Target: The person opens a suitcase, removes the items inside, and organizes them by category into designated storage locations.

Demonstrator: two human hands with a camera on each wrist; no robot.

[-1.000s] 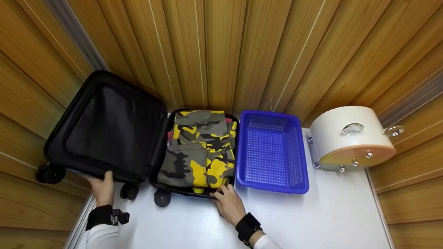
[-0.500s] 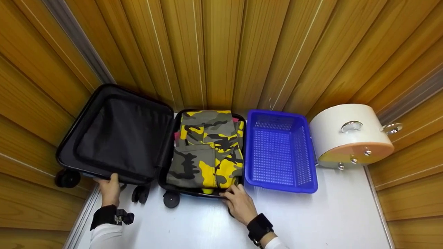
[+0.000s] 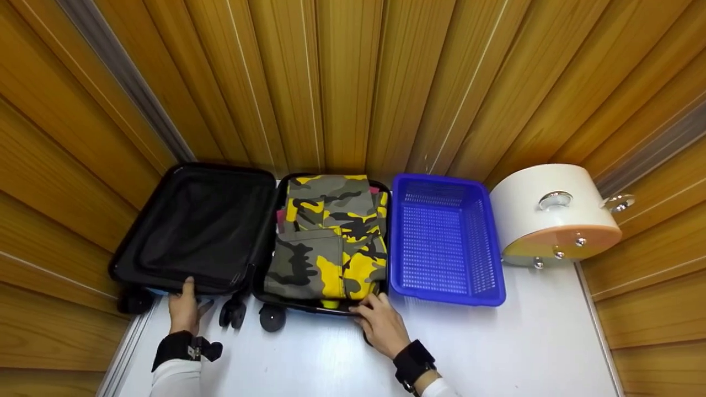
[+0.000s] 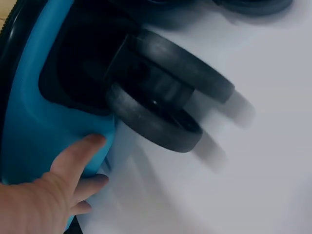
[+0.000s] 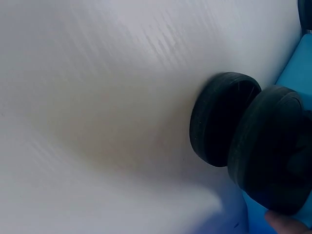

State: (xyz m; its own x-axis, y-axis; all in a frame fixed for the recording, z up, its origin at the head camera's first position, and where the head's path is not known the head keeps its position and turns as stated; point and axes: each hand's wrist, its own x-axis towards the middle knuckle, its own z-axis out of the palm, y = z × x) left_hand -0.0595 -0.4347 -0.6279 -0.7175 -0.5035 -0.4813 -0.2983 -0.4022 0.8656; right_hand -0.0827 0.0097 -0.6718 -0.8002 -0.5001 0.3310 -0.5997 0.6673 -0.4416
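Observation:
An opened suitcase lies on the white surface, with its black-lined lid (image 3: 204,220) folded out to the left and its blue shell (image 4: 44,126) showing in the left wrist view. My left hand (image 3: 184,313) grips the lid's near edge, thumb on the rim and fingers underneath, close to a black caster wheel (image 4: 156,119). Folded grey, yellow and black camouflage clothing (image 3: 317,248) fills the base half. At that half's near right corner, my right hand (image 3: 384,325) holds the rim. Only a fingertip (image 5: 285,224) shows in the right wrist view, beside a double wheel (image 5: 265,141).
A blue perforated plastic basket (image 3: 436,248) stands right beside the suitcase base. Farther right is a white rounded case (image 3: 543,204) with metal handles and an orange-yellow face. Wood-patterned walls (image 3: 342,82) enclose the back and sides. White surface (image 3: 309,364) extends in front.
My left hand has lowered the lid outward until it lies nearly flat. The suitcase and basket shifted slightly right in view during the first half second. My right hand kept its hold on the rim.

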